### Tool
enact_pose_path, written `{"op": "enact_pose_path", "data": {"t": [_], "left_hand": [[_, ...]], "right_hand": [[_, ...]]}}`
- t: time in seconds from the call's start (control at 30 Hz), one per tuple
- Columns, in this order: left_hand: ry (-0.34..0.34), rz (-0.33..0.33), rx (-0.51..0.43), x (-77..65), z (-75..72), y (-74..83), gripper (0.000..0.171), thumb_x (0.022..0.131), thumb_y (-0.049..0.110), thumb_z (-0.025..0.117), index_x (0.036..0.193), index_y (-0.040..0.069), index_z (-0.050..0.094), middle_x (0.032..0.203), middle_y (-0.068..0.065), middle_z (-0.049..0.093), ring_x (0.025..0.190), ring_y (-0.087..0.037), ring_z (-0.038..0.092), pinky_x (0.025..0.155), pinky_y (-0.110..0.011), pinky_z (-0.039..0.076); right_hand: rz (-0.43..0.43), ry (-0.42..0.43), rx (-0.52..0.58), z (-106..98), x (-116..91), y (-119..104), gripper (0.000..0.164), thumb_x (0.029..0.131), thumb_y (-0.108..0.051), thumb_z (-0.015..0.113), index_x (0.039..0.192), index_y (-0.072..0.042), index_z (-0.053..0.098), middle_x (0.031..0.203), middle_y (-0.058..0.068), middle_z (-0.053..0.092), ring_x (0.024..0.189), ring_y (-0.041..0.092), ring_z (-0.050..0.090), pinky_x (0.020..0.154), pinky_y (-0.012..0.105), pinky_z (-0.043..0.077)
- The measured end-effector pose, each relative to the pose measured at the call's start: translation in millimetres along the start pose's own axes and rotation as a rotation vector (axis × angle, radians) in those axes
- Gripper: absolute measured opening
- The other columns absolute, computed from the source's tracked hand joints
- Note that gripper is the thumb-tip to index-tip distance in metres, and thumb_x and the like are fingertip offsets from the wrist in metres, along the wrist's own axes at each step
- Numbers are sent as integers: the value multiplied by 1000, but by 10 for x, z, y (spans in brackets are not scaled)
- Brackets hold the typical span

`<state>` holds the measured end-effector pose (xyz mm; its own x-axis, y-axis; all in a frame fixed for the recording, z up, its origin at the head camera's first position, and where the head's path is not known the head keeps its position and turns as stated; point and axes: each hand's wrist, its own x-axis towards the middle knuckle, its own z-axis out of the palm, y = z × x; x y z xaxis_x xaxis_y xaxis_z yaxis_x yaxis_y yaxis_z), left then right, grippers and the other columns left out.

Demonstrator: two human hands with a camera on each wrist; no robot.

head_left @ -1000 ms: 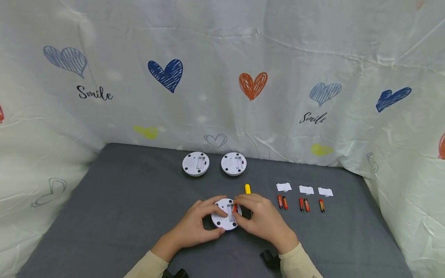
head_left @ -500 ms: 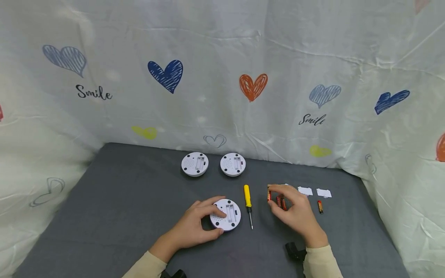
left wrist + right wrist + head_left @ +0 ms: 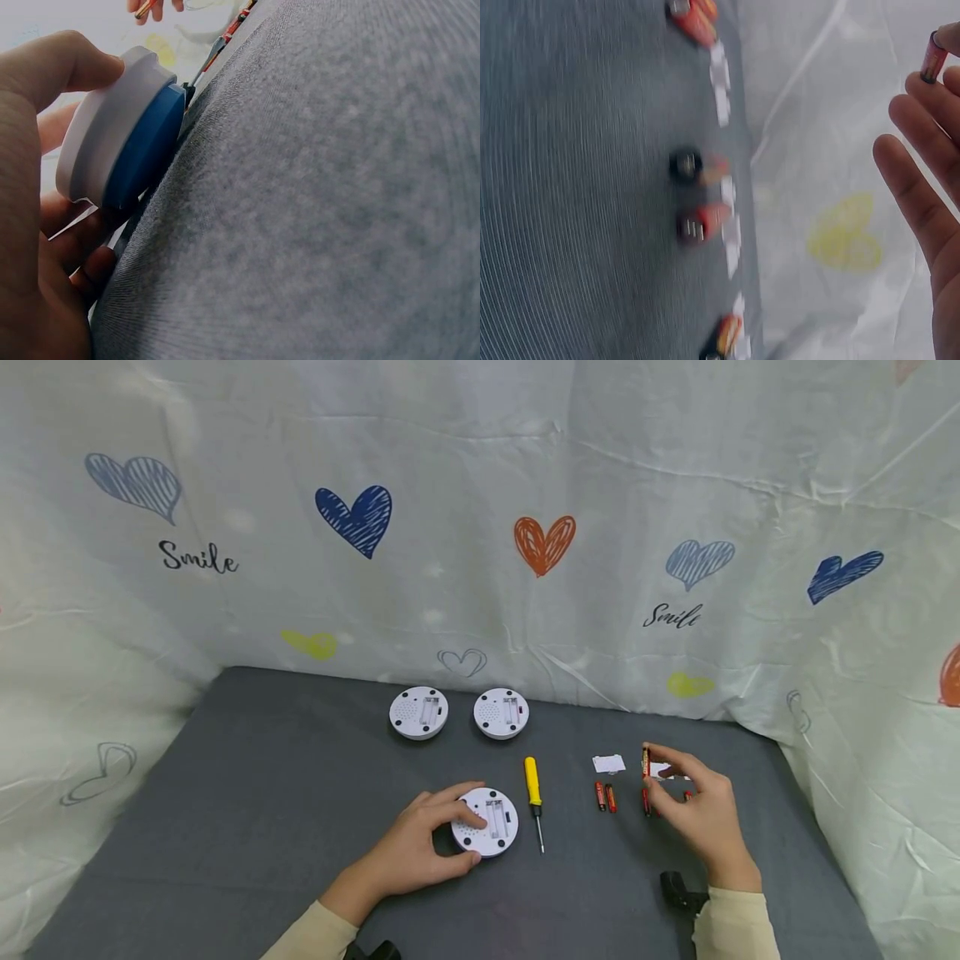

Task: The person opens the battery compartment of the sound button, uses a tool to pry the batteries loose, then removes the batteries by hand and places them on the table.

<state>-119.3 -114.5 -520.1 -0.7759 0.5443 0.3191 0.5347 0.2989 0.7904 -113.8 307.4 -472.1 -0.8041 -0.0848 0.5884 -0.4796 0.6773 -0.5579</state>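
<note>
My left hand (image 3: 420, 843) grips a round white device (image 3: 477, 843) that lies on the table with its battery slot facing up; the slot holds no battery. Seen from the left wrist, this device (image 3: 112, 124) has a white shell and a blue side near the cloth. Off to the right, my right hand (image 3: 705, 806) pinches a red and black battery (image 3: 646, 762) between thumb and finger, raised above the table. That battery (image 3: 932, 60) also shows at the right wrist view's upper right. Two loose batteries (image 3: 605, 797) lie left of the right hand, others partly behind it.
A yellow-handled screwdriver (image 3: 533, 785) lies right of the held device. Two more white devices (image 3: 418, 713) (image 3: 501, 713) with open battery slots stand at the back. White battery covers (image 3: 608, 764) lie behind the batteries. A printed cloth (image 3: 450, 527) hangs behind the grey table (image 3: 262, 793).
My right hand has moved from the device toward the right, carrying the battery out of its slot and past the first pair of batteries. The left hand stays on the device.
</note>
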Motion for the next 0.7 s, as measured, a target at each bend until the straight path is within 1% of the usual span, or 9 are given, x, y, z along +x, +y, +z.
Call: {"op": "enact_pose_path", "data": {"t": [0.03, 0.2, 0.27, 0.33, 0.47, 0.53, 0.7], "left_hand": [[-1, 1, 1, 2, 0, -2, 38, 85, 22, 93, 116, 36, 78, 159, -3, 59, 138, -19, 59, 98, -46, 41], [-4, 7, 6, 4, 2, -19, 38, 86, 22, 93, 117, 37, 77, 160, -4, 58, 138, -18, 59, 98, -46, 41], [-5, 7, 4, 3, 7, -24, 38, 86, 22, 93, 117, 37, 77, 160, -4, 58, 138, -18, 59, 97, -46, 41], [-7, 6, 0, 3, 11, -27, 39, 86, 22, 93, 117, 37, 77, 160, -4, 58, 138, -18, 59, 98, -47, 41], [-7, -2, -7, -4, 15, -35, 39, 85, 21, 93, 117, 38, 77, 160, -4, 58, 139, -18, 59, 99, -49, 40], [-9, -8, -10, -9, 16, -37, 40, 85, 21, 93, 117, 38, 77, 160, -3, 58, 139, -18, 59, 100, -51, 39], [-11, -16, -12, -5, 12, -39, 40, 86, 22, 93, 117, 39, 77, 161, -1, 57, 139, -17, 59, 101, -52, 39]], "right_hand": [[20, 3, -7, -32, -13, 25, 55, 82, 12, 86, 131, -12, 79, 119, 7, 80, 91, 15, 71, 65, 15, 47], [118, 17, -19, -174, -79, 147, 55, 86, 13, 82, 133, -15, 79, 118, 6, 80, 90, 4, 69, 73, 14, 49], [162, 24, -26, -227, -111, 190, 54, 88, 12, 81, 134, -16, 78, 119, 7, 80, 90, 1, 69, 82, 14, 50], [205, 27, -44, -279, -147, 235, 52, 90, 9, 82, 136, -16, 78, 120, 8, 79, 90, 0, 68, 87, 14, 50], [301, 13, -76, -390, -235, 346, 48, 93, 4, 81, 138, -15, 76, 124, 10, 78, 92, 1, 69, 85, 15, 52], [348, -1, -106, -447, -287, 406, 46, 95, -1, 81, 139, -14, 75, 127, 11, 77, 93, 0, 68, 82, 14, 53], [454, -56, -172, -565, -381, 528, 44, 98, -12, 83, 141, -10, 73, 130, 16, 75, 92, -9, 61, 74, 13, 51]]}}
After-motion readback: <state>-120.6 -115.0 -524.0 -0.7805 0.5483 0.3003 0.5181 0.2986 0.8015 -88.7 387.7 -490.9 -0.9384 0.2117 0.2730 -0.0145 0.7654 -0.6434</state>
